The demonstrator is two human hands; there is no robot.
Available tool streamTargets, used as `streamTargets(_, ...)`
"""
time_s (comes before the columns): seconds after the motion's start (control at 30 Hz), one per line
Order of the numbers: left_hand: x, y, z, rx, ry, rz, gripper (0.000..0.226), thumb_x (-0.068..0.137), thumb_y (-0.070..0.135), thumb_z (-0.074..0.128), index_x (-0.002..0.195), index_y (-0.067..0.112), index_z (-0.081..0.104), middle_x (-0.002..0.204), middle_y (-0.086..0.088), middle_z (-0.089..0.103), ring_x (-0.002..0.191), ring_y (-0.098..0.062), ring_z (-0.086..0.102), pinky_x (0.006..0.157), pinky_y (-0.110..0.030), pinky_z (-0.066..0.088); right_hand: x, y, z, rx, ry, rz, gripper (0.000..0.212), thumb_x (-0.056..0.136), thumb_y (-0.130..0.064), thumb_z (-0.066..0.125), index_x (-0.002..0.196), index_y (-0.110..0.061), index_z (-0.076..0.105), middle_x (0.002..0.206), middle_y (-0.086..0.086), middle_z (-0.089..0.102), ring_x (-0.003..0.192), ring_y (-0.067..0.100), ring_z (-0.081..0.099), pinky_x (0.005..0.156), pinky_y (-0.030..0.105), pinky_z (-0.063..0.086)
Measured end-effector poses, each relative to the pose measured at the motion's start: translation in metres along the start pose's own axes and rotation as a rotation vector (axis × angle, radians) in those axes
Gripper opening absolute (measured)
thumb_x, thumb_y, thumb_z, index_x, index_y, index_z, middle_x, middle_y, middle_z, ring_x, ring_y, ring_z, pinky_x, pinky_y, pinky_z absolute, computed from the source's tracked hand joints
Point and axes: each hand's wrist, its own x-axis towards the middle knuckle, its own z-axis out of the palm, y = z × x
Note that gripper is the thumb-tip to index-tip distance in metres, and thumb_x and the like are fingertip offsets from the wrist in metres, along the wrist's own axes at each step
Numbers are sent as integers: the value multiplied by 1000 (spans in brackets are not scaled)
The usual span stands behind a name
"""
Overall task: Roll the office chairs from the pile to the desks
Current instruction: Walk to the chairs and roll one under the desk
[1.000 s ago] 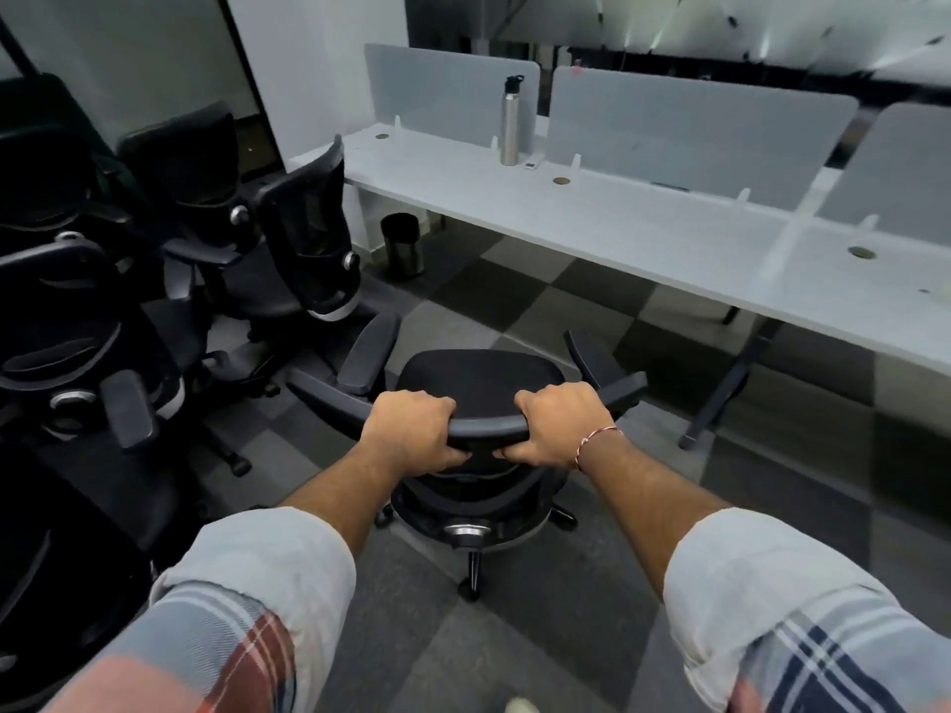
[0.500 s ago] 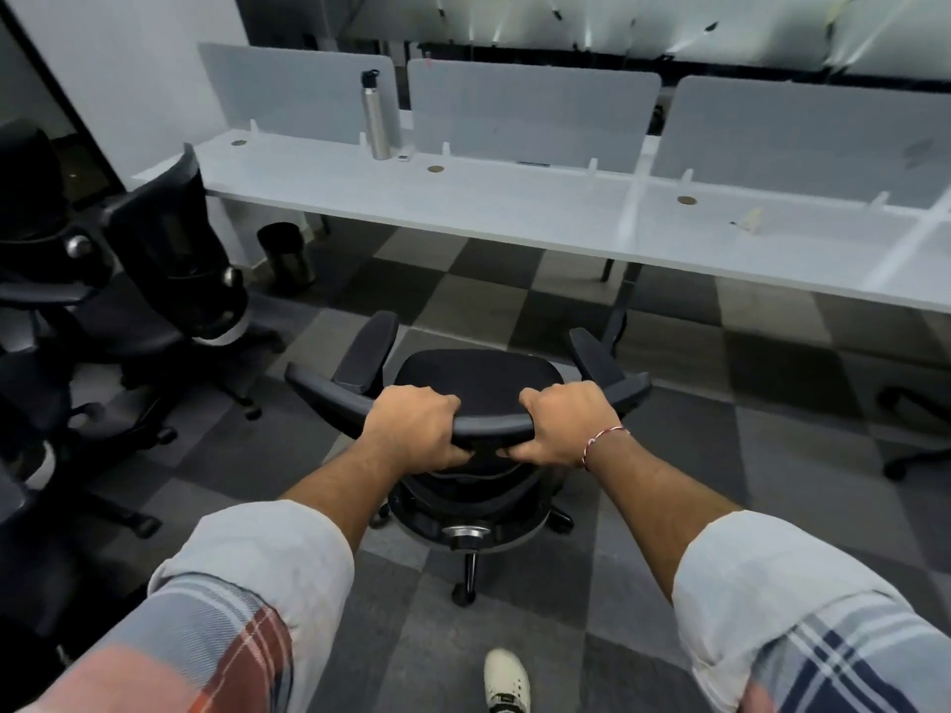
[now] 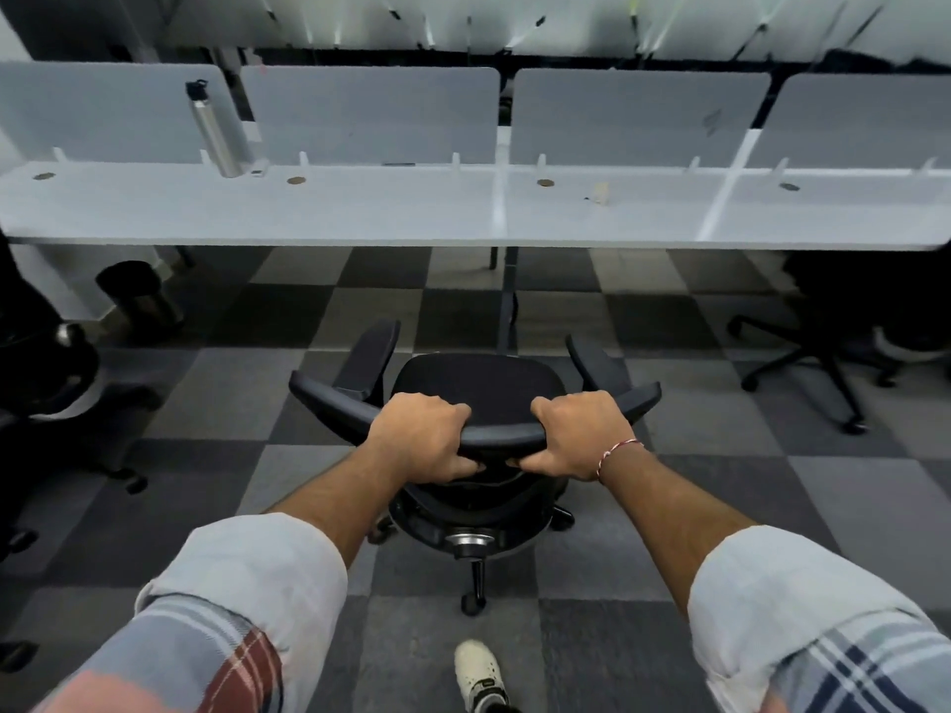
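White and nearest to us, one shoe (image 3: 476,671) is standing on the checked grey carpet (image 3: 216,403) just behind the office chair (image 3: 478,388). We are wearing plaid sleeves (image 3: 247,573) rolled back, and both forearms are reaching over the chair's base. Our left hand (image 3: 419,437) is gripping the top rail (image 3: 502,433) of the chair's backrest, fingers curled over the front and thumb tucked beneath. Our right hand (image 3: 576,434), with a red-and-white thread (image 3: 617,451) at the wrist, is clenching the same rail just beside it, and a short stretch of bare rail is showing between them.

The chair is sitting on the carpet with its seat and both armrests pointing away from us, towards the long white desk (image 3: 411,213), which is lying ahead of the chair and apart from it. Left of the chair, black chairs (image 3: 41,383) from the pile are crowding the frame edge; beyond them a dark bin (image 3: 139,295) is standing under the desk. Right of the chair, another black chair (image 3: 823,352) is sitting partly beneath the desk. Far ahead and left of the chair, a steel bottle (image 3: 218,131) is standing on the desk against grey divider panels (image 3: 370,115).
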Motion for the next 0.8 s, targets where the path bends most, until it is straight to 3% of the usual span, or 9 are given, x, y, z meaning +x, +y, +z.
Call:
streamTargets(0.23,34,-9,-1,41,11,137,56,74,84,51,86,29,53,76,10,61,72,-15,62,58,-32,37,-32,47,8,-30,-5,79,62,72,-83,50,79,-22,42,62,-9,47,61,18,55,57,31,44)
streamTargets(0.47,84,20,-7,43,28,186,58,73,85,50,83,28,51,73,9,59,70,-15,61,59,-32,47,-41,97,19,-32,49,114,65,69,-86,47,75,-22,41,59,-11,40,58,18,56,55,32,44)
streamTargets(0.8,186,63,-19,70,42,227,58,73,85,51,82,28,48,74,10,54,69,-15,56,56,-30,38,-25,192,37,-68,68,169,69,69,-91,35,78,-23,43,65,-10,53,59,14,55,53,29,42)
